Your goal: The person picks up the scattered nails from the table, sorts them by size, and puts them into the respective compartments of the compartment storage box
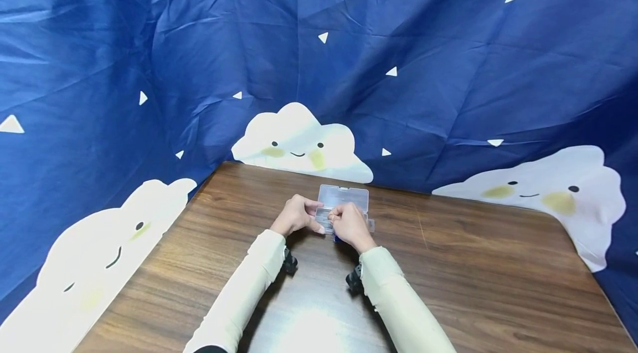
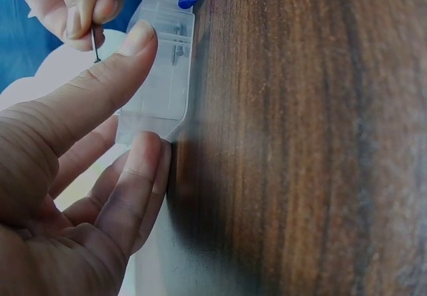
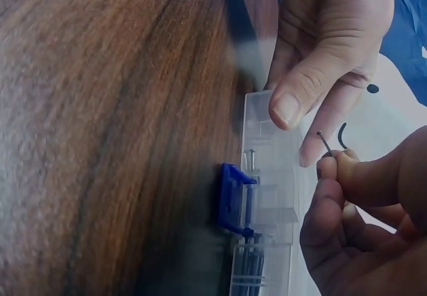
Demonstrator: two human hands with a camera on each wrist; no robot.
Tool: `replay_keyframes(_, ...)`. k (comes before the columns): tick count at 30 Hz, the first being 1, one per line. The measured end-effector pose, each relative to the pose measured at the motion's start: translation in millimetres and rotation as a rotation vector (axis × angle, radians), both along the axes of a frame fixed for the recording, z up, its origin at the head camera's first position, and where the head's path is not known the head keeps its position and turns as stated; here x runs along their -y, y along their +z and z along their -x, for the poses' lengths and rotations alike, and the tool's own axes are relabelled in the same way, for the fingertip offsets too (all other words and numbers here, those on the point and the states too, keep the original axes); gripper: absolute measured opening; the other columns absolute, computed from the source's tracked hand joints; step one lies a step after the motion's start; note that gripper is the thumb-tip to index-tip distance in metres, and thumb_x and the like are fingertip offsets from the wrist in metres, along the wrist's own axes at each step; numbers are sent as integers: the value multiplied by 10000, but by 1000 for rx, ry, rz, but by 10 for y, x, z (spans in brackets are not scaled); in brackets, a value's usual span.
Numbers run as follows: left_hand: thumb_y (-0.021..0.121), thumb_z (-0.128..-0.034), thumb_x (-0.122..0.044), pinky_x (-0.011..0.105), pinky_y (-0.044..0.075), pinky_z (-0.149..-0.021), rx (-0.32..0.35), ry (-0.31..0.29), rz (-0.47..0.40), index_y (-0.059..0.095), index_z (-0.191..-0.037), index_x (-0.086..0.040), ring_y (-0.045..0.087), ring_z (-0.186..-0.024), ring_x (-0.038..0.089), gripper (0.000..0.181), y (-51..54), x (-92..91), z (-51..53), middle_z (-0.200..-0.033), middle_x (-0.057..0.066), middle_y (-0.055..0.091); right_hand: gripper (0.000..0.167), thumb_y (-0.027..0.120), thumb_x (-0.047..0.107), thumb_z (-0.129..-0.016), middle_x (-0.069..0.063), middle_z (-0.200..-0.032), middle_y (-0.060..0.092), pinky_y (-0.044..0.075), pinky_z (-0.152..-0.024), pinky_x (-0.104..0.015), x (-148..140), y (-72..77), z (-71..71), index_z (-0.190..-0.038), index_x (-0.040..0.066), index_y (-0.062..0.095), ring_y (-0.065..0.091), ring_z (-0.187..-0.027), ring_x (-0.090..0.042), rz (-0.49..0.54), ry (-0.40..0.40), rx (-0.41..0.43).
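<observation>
A small clear plastic box (image 1: 343, 197) with compartments stands on the table, its lid raised at the back. My left hand (image 1: 298, 214) holds the box's left end, thumb (image 2: 137, 43) over the near side and fingers around the end. Over the box, my right hand (image 1: 350, 224) pinches a thin metal nail (image 3: 324, 143) between thumb and fingertips, its small head sticking out. Inside the box, more thin metal pieces (image 3: 251, 263) lie in the compartments. A blue latch (image 3: 230, 199) hangs on the box's front side.
The brown wooden table (image 1: 488, 281) extends around the box. Behind it hangs a blue cloth (image 1: 399, 26) with white clouds and triangles. Dark wrist cameras (image 1: 354, 280) sit under both cuffs, near the tabletop.
</observation>
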State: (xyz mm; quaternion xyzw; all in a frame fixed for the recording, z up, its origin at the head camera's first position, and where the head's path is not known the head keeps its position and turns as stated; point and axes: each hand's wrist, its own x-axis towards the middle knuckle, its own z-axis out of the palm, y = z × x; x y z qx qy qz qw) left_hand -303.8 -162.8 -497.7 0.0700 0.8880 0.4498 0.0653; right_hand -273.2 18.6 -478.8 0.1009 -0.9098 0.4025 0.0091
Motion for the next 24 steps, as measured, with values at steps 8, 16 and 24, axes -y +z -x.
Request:
replay_keyframes(8,1020,-488,-111,271,512,-701,5,2,-9,780,-1151,-136,605,-781,127,705,-4,-6,-3,-843,21,695,125,682,60,-902,11,-781,659,491,-765,-386,17,-19,54,-810,75,765,567,-761,-189,-37,-3,0)
replay_keyframes(16,1026,-469,-127,267,511,-721,22,1,-11,779,-1161,-163,606,-801,115,736,-18,-1,16,-839,-11,694,130,690,55,-888,29,-775,674,505,-780,-390,33,-27,75,-792,84,772,586,-768,-188,-70,13,-23)
replay_keyframes(24,1019,-482,-105,267,515,-712,19,3,-18,777,-1161,-140,623,-788,120,721,1,2,-1,-848,17,708,176,673,32,-894,42,-737,669,523,-801,-395,45,-53,101,-756,90,766,606,-759,-184,-126,39,-37)
